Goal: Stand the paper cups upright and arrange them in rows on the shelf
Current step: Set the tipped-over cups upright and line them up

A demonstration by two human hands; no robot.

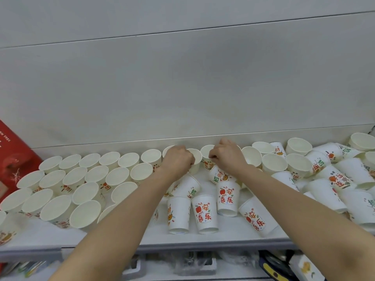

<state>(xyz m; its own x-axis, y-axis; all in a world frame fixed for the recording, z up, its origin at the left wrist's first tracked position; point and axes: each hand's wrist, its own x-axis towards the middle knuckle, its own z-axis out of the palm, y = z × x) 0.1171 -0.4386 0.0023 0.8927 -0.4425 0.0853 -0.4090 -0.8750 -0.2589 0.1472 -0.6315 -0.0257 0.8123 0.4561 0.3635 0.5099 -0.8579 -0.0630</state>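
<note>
White paper cups printed with red, orange and green characters cover the shelf (223,239). On the left, several upright cups (97,175) stand in rows. My left hand (178,161) grips an upright cup (195,159) in the back row by its side. My right hand (227,157) pinches the rim of the neighbouring upright cup (207,154). Below my hands, several cups (205,213) lie or stand upside down. To the right, a jumble of tipped cups (332,179) is mixed with some upright cups (274,164).
A red box (14,159) stands at the shelf's left end. The grey back wall (182,88) rises right behind the back row. Below the shelf's front edge, packaged goods (284,266) fill a lower level.
</note>
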